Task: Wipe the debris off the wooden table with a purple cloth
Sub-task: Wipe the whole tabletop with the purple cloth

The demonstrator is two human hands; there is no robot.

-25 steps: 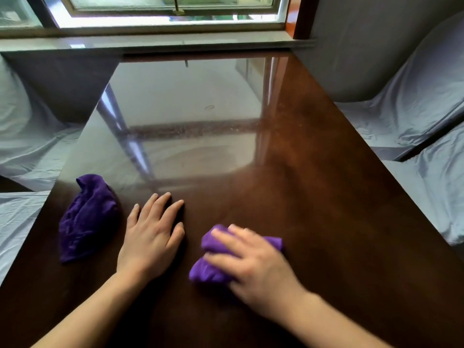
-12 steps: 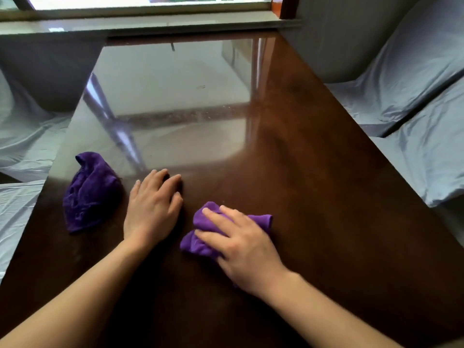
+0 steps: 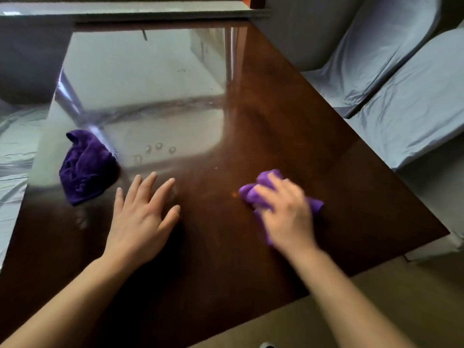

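My right hand (image 3: 286,212) presses a bunched light purple cloth (image 3: 253,190) onto the glossy dark wooden table (image 3: 288,121); the hand is blurred by motion and covers most of the cloth. My left hand (image 3: 143,217) lies flat on the table with its fingers spread and holds nothing. A small orange speck (image 3: 234,195) sits on the wood just left of the cloth. A few fingertip smudges (image 3: 158,148) show on the shiny surface beyond my left hand.
A second, darker purple cloth (image 3: 85,165) lies crumpled near the table's left edge. Chairs under grey-white covers (image 3: 391,79) stand to the right and covered seating (image 3: 15,146) to the left. A window sill (image 3: 125,8) runs behind the far end.
My right hand has slid the purple cloth to the right across the table. My left hand stayed flat in about the same place. The camera view tilted and shifted.
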